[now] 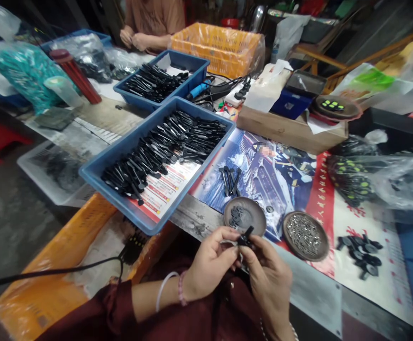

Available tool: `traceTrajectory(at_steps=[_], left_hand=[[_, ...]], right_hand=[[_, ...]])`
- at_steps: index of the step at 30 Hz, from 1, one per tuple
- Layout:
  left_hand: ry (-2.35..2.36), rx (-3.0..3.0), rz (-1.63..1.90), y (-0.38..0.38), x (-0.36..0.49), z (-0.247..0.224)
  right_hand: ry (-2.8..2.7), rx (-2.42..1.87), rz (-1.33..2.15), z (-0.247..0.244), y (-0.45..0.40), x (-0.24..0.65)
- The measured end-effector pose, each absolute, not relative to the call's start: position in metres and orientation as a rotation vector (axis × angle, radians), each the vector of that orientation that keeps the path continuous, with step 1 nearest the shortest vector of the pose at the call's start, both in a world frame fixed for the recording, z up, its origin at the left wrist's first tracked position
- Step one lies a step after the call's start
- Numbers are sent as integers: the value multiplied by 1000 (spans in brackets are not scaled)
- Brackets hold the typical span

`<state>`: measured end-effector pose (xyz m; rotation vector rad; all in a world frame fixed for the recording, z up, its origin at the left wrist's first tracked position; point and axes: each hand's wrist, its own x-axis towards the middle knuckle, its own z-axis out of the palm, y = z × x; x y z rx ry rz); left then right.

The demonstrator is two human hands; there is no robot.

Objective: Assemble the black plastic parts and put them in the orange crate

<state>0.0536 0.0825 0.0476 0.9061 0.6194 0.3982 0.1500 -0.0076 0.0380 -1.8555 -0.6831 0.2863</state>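
Close to my body, my left hand and my right hand meet, pinching a small black plastic part between thumbs and fingertips. Its exact kind is partly hidden by my fingers. Just beyond it lies a round brown dish with small dark pieces in it. To its right, another dish holds many small metal pieces, perhaps screws. Several long black parts rest on the printed table sheet. Round-ended black parts are heaped at the right.
A blue tray full of long black parts stands at left, with a second blue tray behind. An orange crate sits below the table edge. A wooden box and plastic bags stand at the back right. Another person's hands work across the table.
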Motion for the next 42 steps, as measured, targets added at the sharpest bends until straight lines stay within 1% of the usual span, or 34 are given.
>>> traceTrajectory(at_steps=[4, 8, 11, 16, 24, 35, 42], left_hand=[[601, 924, 433, 84, 54, 53], [573, 937, 448, 83, 52, 52], [563, 940, 450, 81, 51, 51], [562, 943, 475, 79, 49, 50], [489, 998, 519, 79, 46, 49], [442, 1389, 645, 82, 43, 55], [433, 1357, 652, 78, 40, 49]], right_hand=[[-447, -1695, 537, 44, -9, 144], [-325, -1626, 605, 46, -8, 138], [-343, -1631, 536, 45, -7, 133], [-647, -1675, 295, 41, -7, 132], [-874, -1731, 99, 35, -9, 130], [-1042, -1800, -110, 46, -10, 131], [-1055, -1833, -132, 49, -5, 132]])
